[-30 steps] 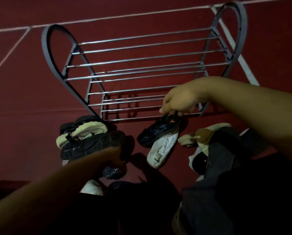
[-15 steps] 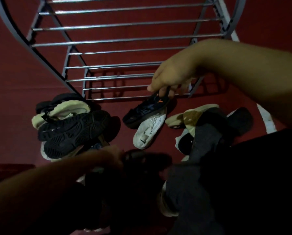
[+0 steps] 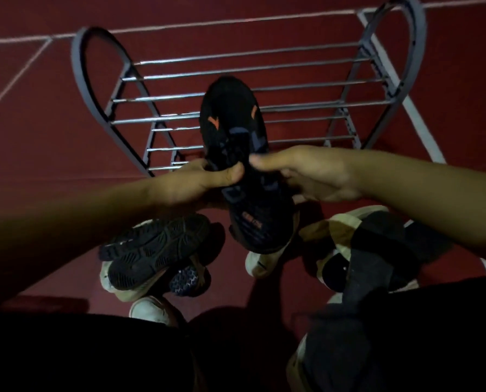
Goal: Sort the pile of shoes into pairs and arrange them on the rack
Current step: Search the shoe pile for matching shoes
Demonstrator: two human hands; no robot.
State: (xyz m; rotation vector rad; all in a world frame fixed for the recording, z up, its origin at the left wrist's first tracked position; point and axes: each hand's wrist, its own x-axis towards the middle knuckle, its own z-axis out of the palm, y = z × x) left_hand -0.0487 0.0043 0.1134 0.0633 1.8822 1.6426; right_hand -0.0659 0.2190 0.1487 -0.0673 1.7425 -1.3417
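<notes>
shoes (image 3: pixel 236 165) – black pair, held above the floor pile, in front of the rack (image 3: pixel 264 80) | left hand (image 3: pixel 207 179) and right hand (image 3: pixel 306 176) both pinch them at mid-length | risk – light grip; one shoe could slip back into the pile

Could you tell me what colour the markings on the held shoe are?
Orange, on a black shoe; head view.

The whole picture is dim and motion-blurred, the black shoe (image 3: pixel 236 165) hides the middle bars of the rack (image 3: pixel 306 80), the fingers (image 3: pixel 289 176) of both hands vanish behind it, and dark clothing at six o'clock swallows the nearest shoes in the pile (image 3: pixel 157 256).
</notes>
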